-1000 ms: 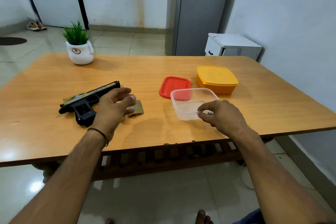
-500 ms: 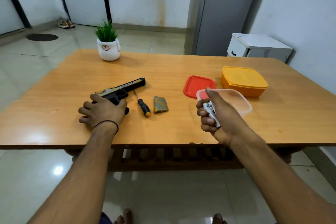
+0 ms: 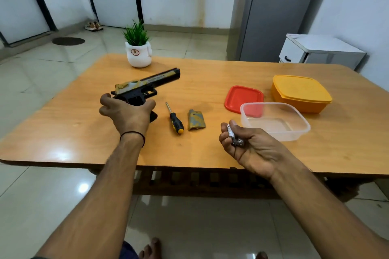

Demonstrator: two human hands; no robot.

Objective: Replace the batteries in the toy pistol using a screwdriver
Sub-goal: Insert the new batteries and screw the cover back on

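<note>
**Desk:** What has changed in the last second?

**Photographer:** The right grip [image 3: 248,147] has come away from the clear container [image 3: 303,130] at centre right. It now sits palm-up in the lower middle of the frame, fingers curled round a small cluster of batteries [image 3: 234,137]. A second ago those fingers were at the container's rim.

**Desk:** And the other side?

**Photographer:** The left grip [image 3: 126,115], left of centre, is wrapped round the handle of the toy pistol [image 3: 147,84]. Half a second ago the gun lay flat under that hand. Now it is turned up, its barrel pointing to the upper right. Whether it is fully clear of the counter [image 3: 63,132] I cannot tell.

**Desk:** The tools?

**Photographer:** Unmoved. The screwdriver [image 3: 175,121] lies in the middle of the frame with the battery cover [image 3: 196,121] just beside it on the right, neither one touched. The red lid [image 3: 244,96] and the orange box [image 3: 301,92] stay at the upper right.

**Desk:** What does that mean for the job?

**Photographer:** The cover is already off and the cells are in hand, so loading the handle looks like the step being set up. Refitting the cover and driving the screw would remain after that.
</note>
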